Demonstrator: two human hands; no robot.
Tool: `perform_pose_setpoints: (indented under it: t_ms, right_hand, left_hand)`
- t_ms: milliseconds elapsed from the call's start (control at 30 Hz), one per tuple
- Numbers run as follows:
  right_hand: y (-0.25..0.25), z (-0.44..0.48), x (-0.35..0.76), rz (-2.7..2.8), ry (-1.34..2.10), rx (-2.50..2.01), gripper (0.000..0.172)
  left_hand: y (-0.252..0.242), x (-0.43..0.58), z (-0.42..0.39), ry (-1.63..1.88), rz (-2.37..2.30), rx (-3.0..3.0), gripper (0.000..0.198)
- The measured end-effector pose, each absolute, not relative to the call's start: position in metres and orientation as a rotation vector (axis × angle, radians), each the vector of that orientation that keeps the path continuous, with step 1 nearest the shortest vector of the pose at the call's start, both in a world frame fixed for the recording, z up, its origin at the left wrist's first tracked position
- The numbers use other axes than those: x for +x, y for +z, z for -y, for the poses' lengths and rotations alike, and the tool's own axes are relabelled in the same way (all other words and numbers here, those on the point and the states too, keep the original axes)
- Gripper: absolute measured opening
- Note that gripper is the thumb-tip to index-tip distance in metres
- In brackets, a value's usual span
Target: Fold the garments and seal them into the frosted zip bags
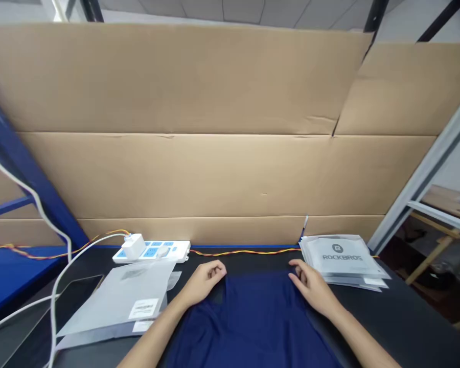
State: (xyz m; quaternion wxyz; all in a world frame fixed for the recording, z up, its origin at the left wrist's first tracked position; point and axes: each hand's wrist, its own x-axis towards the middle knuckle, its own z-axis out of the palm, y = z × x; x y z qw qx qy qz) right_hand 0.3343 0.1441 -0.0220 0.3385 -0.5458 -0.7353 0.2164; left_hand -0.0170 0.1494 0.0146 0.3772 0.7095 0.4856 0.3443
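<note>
A navy blue fabric garment lies spread on the dark table in front of me, its lower part cut off by the frame's bottom. At its upper left corner is my left hand, fingers curled in with the thumb close to the index finger; whether a bit of cloth is between them is hidden. My right hand rests at the upper right corner, thumb and index finger slightly apart, fingertips by the fabric's edge. Close beyond it lies a stack of frosted plastic bags printed ROCKBROS.
Left of me are frosted bags with labels, partly over a dark flat device. Behind them sits a white power strip with a plugged-in charger. White cables hang at left. A cardboard wall closes the back.
</note>
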Motion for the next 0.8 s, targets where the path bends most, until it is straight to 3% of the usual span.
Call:
perform_pose_setpoints:
  t_ms: [200,800]
  right_hand:
    - [-0.025,-0.149,0.349,1.837,0.740,-1.368,0.036]
    - [-0.024,-0.148,0.351,1.983,0.595,-1.403,0.024]
  left_hand:
    - [0.012,-0.021,-0.155,0.894,-1.229,1.677,0.030]
    - [0.004,-0.025,-0.161,0.915,-1.207,1.612,0.032]
